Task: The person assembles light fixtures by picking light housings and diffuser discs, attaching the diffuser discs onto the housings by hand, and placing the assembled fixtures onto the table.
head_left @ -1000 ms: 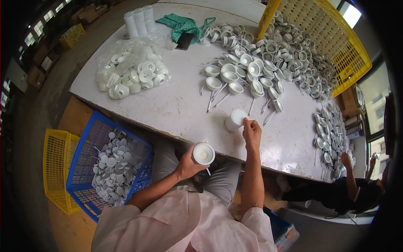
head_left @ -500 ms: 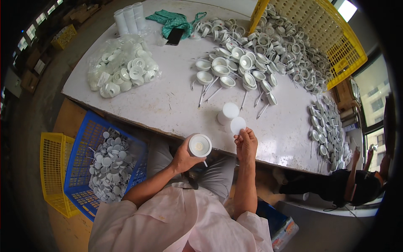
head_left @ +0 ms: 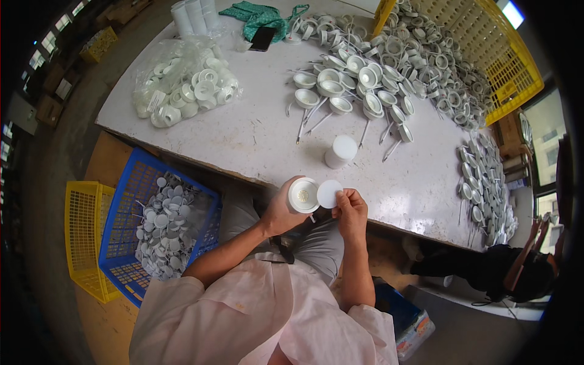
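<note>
My left hand (head_left: 281,211) is wrapped round a white round lamp housing (head_left: 294,196), its open face up, with a cluster of small yellowish dots at its centre. A short white lead sticks out below it. My right hand (head_left: 352,214) pinches a thin white disc (head_left: 330,194) by its edge. The disc is right beside the housing's rim, slightly overlapping it in view; whether they touch I cannot tell. Beyond my hands, a stack of white discs (head_left: 341,152) stands upright on the table (head_left: 255,137).
Many white lamp housings with leads (head_left: 331,88) cover the table's far side, spilling from a yellow crate (head_left: 514,73). A bag of white rings (head_left: 188,91), a black phone (head_left: 262,39) and green cloth (head_left: 255,15) lie left. A blue crate (head_left: 115,243) holds finished-looking lamps. Another person (head_left: 505,271) is at right.
My right hand has brought the disc left and down, away from the stack, to the housing. My left hand has moved slightly up and right with the housing. The view has shifted a little.
</note>
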Demonstrator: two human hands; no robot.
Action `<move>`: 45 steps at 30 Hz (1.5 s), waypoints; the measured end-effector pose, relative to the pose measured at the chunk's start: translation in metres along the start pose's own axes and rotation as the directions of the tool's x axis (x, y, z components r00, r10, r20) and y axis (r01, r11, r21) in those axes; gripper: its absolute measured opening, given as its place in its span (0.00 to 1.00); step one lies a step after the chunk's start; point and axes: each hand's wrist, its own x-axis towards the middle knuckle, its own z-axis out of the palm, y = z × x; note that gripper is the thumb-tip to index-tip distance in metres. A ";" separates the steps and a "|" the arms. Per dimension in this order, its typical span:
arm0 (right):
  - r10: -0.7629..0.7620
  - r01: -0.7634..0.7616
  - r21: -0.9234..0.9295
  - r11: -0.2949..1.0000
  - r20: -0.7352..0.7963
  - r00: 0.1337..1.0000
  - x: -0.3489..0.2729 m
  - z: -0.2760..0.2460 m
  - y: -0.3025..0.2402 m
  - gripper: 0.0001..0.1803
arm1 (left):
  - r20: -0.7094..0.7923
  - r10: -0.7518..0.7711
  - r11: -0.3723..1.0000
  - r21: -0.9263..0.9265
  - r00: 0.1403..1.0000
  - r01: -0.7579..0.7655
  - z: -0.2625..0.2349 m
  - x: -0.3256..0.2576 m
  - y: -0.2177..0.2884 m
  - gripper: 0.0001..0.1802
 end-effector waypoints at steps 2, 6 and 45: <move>-0.002 0.007 -0.120 0.993 0.042 0.999 -0.007 0.007 0.008 0.08 | 0.035 0.018 0.998 -0.056 0.999 -0.016 -0.002 -0.001 -0.009 0.40; 0.044 -0.033 -0.168 0.985 0.061 0.997 -0.014 0.015 0.016 0.10 | 0.093 0.063 0.983 -0.177 0.994 -0.045 0.000 -0.006 -0.011 0.40; -0.529 0.443 -0.896 0.005 0.374 0.762 -0.009 -0.045 -0.004 0.30 | -0.523 -0.291 0.898 -0.438 0.801 0.040 -0.159 -0.068 -0.048 0.19</move>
